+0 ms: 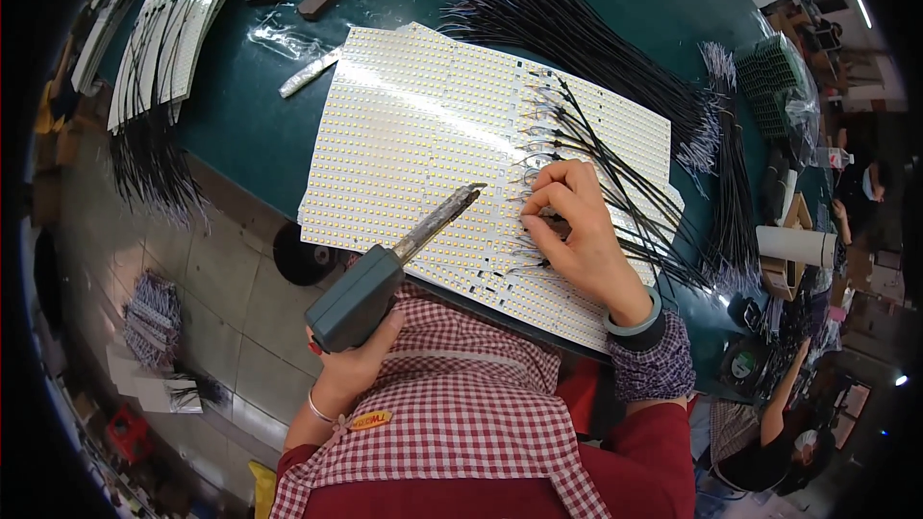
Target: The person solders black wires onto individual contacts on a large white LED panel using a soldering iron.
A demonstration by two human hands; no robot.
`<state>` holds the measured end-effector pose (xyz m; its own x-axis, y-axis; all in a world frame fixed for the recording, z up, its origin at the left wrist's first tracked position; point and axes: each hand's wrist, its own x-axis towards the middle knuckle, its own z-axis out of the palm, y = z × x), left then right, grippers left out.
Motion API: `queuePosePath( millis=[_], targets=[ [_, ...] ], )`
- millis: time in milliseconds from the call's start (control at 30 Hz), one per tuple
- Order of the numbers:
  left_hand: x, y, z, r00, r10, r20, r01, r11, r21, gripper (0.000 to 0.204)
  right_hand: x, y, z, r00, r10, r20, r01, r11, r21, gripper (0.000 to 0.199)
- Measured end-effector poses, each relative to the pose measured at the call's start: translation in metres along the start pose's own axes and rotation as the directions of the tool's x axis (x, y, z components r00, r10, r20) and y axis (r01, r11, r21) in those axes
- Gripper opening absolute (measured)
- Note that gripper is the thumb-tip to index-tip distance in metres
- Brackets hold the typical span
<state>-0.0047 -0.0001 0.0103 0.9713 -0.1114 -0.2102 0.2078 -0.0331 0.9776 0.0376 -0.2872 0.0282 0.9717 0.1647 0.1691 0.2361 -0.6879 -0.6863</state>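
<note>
A white LED circuit board (pixel 404 125), dotted with rows of small yellowish chips, rests on top of similar boards before me. My left hand (pixel 351 365) is wrapped round the dark grey handle of a soldering gun (pixel 358 300). Its metal tip points up and to the right, over the middle of the board. To the right of that tip, my right hand (pixel 582 231) pinches a wire at the board's line of wire ends; the fingers partly hide it. Several black wires (pixel 601 139) fan out from this line toward the right, some passing under my right hand.
Thick bundles of black wires (pixel 577 38) lie on the green table (pixel 240 139) at the back and right. More boards with wires (pixel 173 48) hang over its left edge. A dark spool (pixel 745 363) stands at the right. Another person (pixel 769 432) works at lower right.
</note>
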Motion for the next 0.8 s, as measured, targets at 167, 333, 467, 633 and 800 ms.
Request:
queuePosePath(
  millis=[167,333,467,633,800],
  targets=[
    [0.001,0.0,0.004,0.998,0.063,-0.009,-0.062,0.998,0.03,0.022,0.001,0.0,0.009,0.998,0.012,-0.064,-0.009,0.999,0.05,0.015],
    [-0.001,-0.002,0.001,0.998,0.06,0.036,-0.062,0.995,0.076,0.022,0.002,-0.003,0.014,0.998,0.014,-0.059,-0.012,0.999,0.03,0.015],
    [-0.001,-0.002,-0.002,0.996,0.052,0.069,-0.061,0.99,0.128,0.021,0.002,-0.004,0.016,0.997,-0.012,-0.072,0.01,1.0,-0.018,0.016],
    [-0.004,-0.009,-0.011,0.985,0.042,0.167,-0.076,0.976,0.205,0.029,0.002,-0.005,0.015,0.998,-0.004,-0.069,0.003,1.0,-0.015,0.017],
    [-0.003,-0.01,-0.007,0.986,0.061,0.157,-0.09,0.978,0.188,0.023,0.003,-0.006,0.015,0.996,-0.057,-0.071,0.051,0.996,-0.078,0.017]
  ],
)
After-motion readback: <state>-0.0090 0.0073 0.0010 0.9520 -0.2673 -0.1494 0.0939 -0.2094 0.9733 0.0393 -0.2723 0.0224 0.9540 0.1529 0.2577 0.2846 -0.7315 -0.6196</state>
